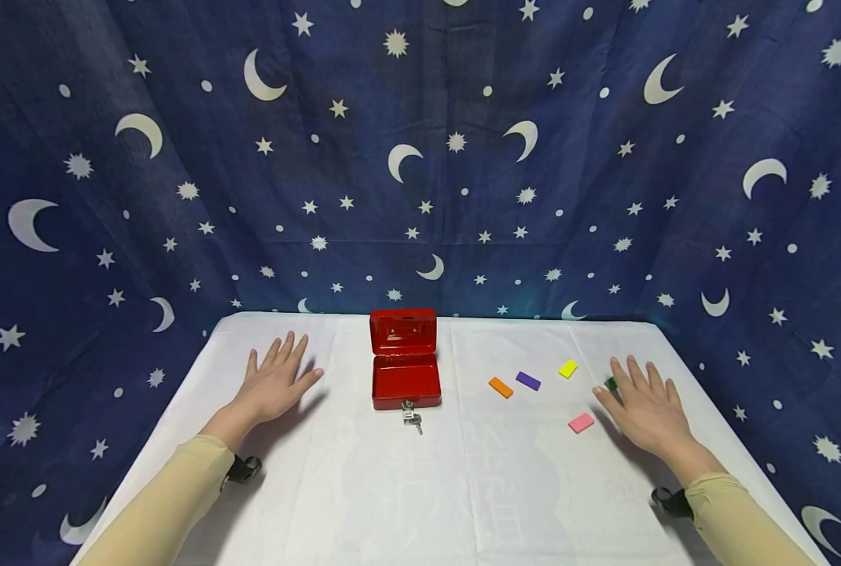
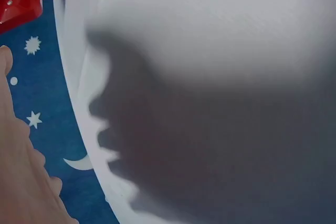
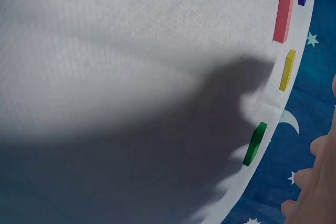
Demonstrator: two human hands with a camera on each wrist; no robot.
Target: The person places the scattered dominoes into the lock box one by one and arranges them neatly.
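A small red metal box [image 1: 406, 382] with its lid [image 1: 403, 333] raised stands near the middle of the table. A lock with keys [image 1: 413, 418] is at its front. To the left of the box, my left hand [image 1: 273, 387] hovers with fingers spread, holding nothing. My right hand [image 1: 648, 410] is spread over the right side, also holding nothing, and partly hides a green block [image 3: 255, 144]. Nearby lie a pink block [image 1: 581, 423], a yellow block [image 1: 568, 369], a purple block [image 1: 528, 380] and an orange block [image 1: 501, 387].
A white cloth covers the table [image 1: 364, 503]. Dark blue curtains [image 1: 456, 212] with moons and stars hang behind it and along both sides. Each wrist wears a black strap. Shadows of both hands fall on the cloth.
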